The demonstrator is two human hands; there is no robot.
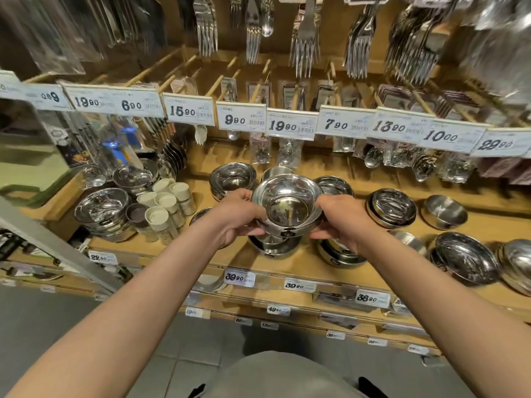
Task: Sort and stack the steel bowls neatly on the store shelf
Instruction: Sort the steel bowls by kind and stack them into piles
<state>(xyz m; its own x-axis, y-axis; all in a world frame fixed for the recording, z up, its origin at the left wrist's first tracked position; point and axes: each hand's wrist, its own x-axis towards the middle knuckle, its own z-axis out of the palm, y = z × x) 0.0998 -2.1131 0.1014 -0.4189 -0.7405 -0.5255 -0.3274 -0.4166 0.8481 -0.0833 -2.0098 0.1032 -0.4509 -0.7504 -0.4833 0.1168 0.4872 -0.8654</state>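
Steel bowl [288,205]: shiny, upright, raised above the wooden shelf [301,262], tilted slightly toward the camera, a small dark label on its near wall.
Left hand [240,218]: at the bowl's left side, fingers [244,196] curled round the rim, thumb below.
Right hand [342,218]: at the bowl's right side, fingers curled round the rim and wall, grasping it.
Beneath: stack of bowls [275,245] on the shelf straight under the raised one, apart from it.
Right of that: another stack [340,258] near the shelf edge, partly hidden by the right wrist.
Behind: bowl [232,179] at back left, one [334,185] at back right, one more peeking over the raised rim.
Far right: dark-rimmed bowl [392,206], small bowl [444,211], wide bowls [467,258] near the front edge.
Left: nested bowls [102,211], beside a cluster of white-capped jars [168,208].
Above: row of price tags [290,126], hanging forks [304,50] and packed spoons [373,158].
Below: lower shelves with more price labels [298,285]; grey tiled floor [184,366].
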